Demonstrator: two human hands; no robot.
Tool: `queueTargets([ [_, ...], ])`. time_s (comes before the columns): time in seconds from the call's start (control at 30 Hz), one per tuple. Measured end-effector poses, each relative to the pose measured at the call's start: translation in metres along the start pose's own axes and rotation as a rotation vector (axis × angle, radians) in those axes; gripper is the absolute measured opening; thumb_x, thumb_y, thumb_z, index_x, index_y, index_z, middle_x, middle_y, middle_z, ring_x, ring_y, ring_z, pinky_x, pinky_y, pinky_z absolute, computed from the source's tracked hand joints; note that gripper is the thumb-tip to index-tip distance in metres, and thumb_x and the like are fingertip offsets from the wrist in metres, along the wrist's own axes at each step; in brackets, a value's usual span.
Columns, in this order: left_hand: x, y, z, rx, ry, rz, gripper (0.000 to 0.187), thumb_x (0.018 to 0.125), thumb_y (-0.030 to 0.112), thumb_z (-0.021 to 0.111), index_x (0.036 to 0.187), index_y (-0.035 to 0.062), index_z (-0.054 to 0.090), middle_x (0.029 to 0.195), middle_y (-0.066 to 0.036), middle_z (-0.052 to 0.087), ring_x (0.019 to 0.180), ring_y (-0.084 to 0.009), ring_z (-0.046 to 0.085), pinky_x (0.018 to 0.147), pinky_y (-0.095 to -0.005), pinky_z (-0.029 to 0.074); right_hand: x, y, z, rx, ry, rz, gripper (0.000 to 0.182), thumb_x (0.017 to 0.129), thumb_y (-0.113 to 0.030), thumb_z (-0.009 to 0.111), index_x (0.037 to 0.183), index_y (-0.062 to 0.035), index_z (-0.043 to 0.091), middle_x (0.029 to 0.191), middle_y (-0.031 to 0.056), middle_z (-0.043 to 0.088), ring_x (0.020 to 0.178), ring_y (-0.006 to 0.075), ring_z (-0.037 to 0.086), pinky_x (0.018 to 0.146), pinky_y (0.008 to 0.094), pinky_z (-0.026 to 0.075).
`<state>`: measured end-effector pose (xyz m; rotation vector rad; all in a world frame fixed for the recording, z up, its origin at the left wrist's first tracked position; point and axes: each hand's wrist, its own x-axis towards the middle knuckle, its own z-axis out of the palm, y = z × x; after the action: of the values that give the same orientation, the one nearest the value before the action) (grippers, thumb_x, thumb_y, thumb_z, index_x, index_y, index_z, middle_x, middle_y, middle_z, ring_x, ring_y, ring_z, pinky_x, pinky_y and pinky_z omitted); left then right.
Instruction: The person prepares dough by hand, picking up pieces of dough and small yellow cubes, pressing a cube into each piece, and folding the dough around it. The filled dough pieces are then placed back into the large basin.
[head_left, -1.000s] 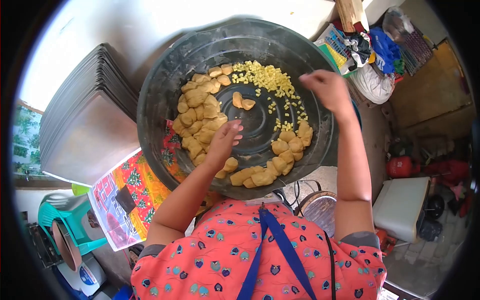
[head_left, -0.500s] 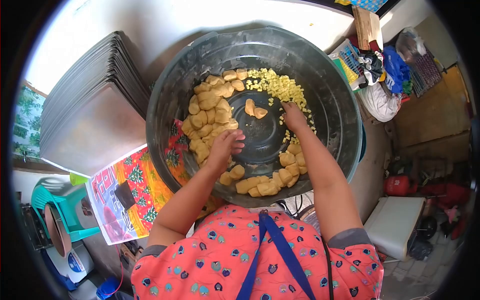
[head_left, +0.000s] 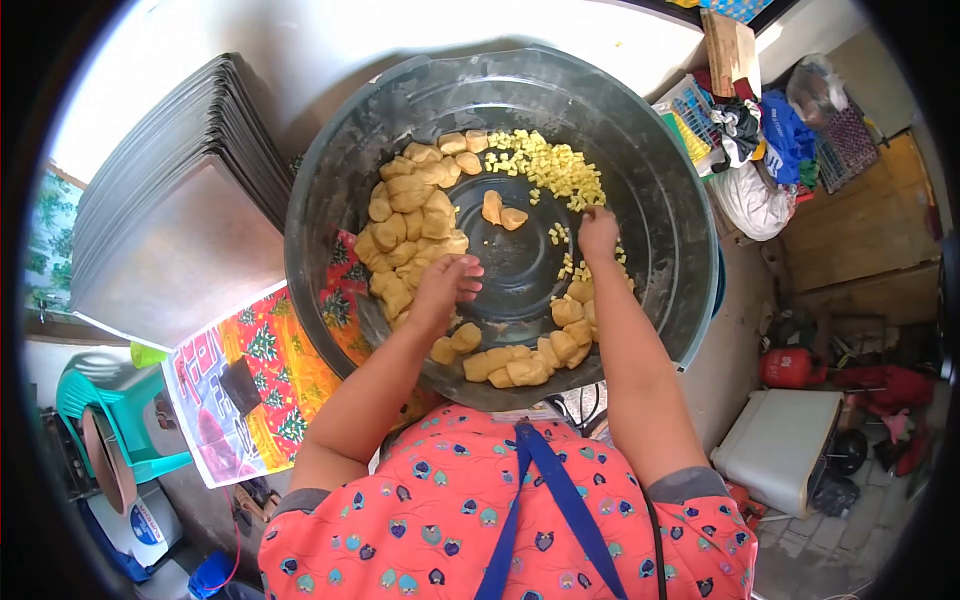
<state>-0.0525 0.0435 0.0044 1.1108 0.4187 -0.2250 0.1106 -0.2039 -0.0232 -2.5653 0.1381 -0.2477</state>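
A big dark round tub (head_left: 665, 170) stands in front of me. Along its left side lies a heap of tan dough pieces (head_left: 408, 225); more dough pieces (head_left: 515, 366) curve along the near and right side. At the upper right is a pile of small yellow cubes (head_left: 560, 170), with loose ones below it. Two dough lumps (head_left: 503, 211) sit by themselves near the middle. My left hand (head_left: 447, 288) hovers beside the left heap, fingers apart and holding nothing visible. My right hand (head_left: 598, 236) is at the lower edge of the cubes, fingers bunched downward; what they pinch is hidden.
A stack of metal sheet trays (head_left: 180, 200) leans left of the tub, above a colourful printed cloth (head_left: 250, 380). Further left stands a green plastic chair (head_left: 120, 415). Bags and baskets (head_left: 745, 150) crowd the upper right, and a whitish box (head_left: 780, 450) sits lower right.
My right hand has drawn its fingers together at the cubes' lower edge, where a finger pointed left before. My left hand stays beside the dough heap. The whole view has shifted slightly.
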Motion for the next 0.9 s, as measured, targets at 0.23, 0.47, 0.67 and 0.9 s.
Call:
queueTargets([
  [0.23,-0.001,0.000,0.001,0.024,-0.005,0.006,0.025,0.089,0.021,0.049,0.104,0.0016,0.057,0.094,-0.007,0.062,0.075,-0.0144,0.058,0.067,-0.0262,0.046,-0.002,0.048,-0.004,-0.014,0.070,0.073,0.037,0.081,-0.003,0.052,0.117,-0.0010,0.057,0.119,0.0197,0.056,0.109,0.0356,0.052,0.093,0.0403,0.042],
  [0.47,0.001,-0.002,-0.003,0.044,0.002,-0.017,0.025,0.089,0.021,0.050,0.104,0.0023,0.057,0.093,-0.007,0.063,0.073,-0.0140,0.059,0.066,-0.0260,0.047,-0.010,0.032,-0.009,-0.265,-0.092,0.008,0.042,0.084,-0.006,0.054,0.125,-0.0094,0.052,0.131,0.0065,0.049,0.120,0.0291,0.042,0.101,0.0422,0.034],
  [0.67,-0.001,0.000,-0.004,0.045,0.020,-0.019,0.025,0.089,0.021,0.050,0.105,0.0027,0.057,0.093,-0.007,0.063,0.073,-0.0137,0.060,0.066,-0.0256,0.047,-0.013,0.016,-0.019,-0.401,-0.192,0.099,0.029,0.087,-0.006,0.050,0.114,-0.0118,0.061,0.126,0.0066,0.052,0.120,0.0271,0.042,0.099,0.0417,0.034],
  [0.9,0.001,-0.001,-0.002,0.082,0.011,0.001,0.023,0.089,0.022,0.053,0.102,0.0041,0.059,0.092,-0.006,0.063,0.075,-0.0131,0.060,0.066,-0.0250,0.047,-0.008,-0.041,-0.047,0.266,0.033,-0.137,0.028,0.080,-0.013,0.061,0.106,-0.0019,0.063,0.092,0.0155,0.065,0.084,0.0312,0.063,0.076,0.0396,0.049],
])
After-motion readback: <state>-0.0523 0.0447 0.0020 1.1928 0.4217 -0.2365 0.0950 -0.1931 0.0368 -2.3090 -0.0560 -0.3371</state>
